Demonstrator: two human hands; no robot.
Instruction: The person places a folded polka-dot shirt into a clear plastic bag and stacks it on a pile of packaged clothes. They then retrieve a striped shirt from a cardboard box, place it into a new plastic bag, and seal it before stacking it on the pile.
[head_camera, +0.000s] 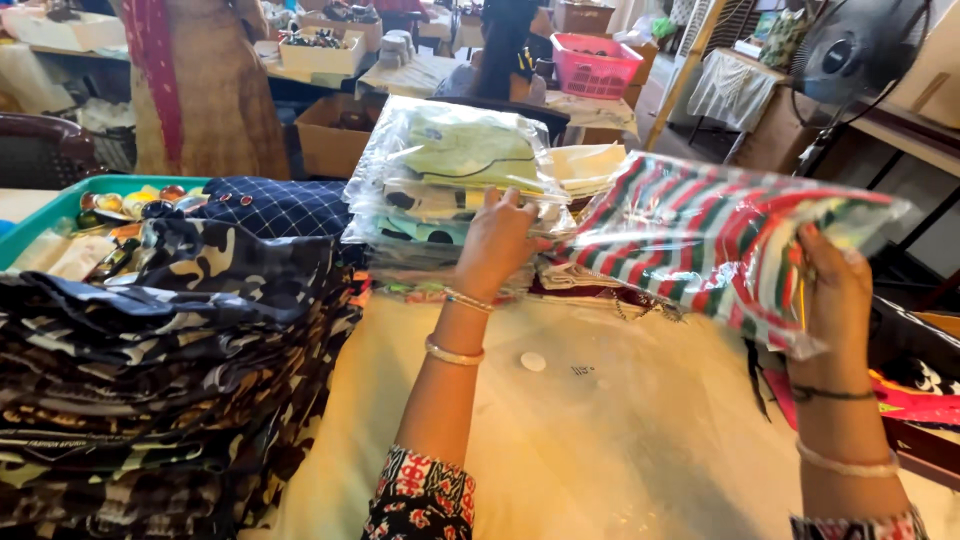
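A clear plastic bag holding a red, green and white striped garment (700, 235) hangs level above the table. My left hand (497, 243) grips its left end and my right hand (835, 290) grips its right end. Just behind my left hand stands a stack of bagged folded garments (440, 185), pale green and patterned, and the hand touches the stack's front. Both wrists wear bangles.
A tall pile of dark camouflage and checked clothes (170, 350) fills the left side. A teal tray (60, 205) of small items sits behind it. A cream cloth (600, 430) covers the table. A person in a brown dress (205, 85), cardboard boxes, a pink basket (595, 62) and a black fan (850, 45) stand beyond.
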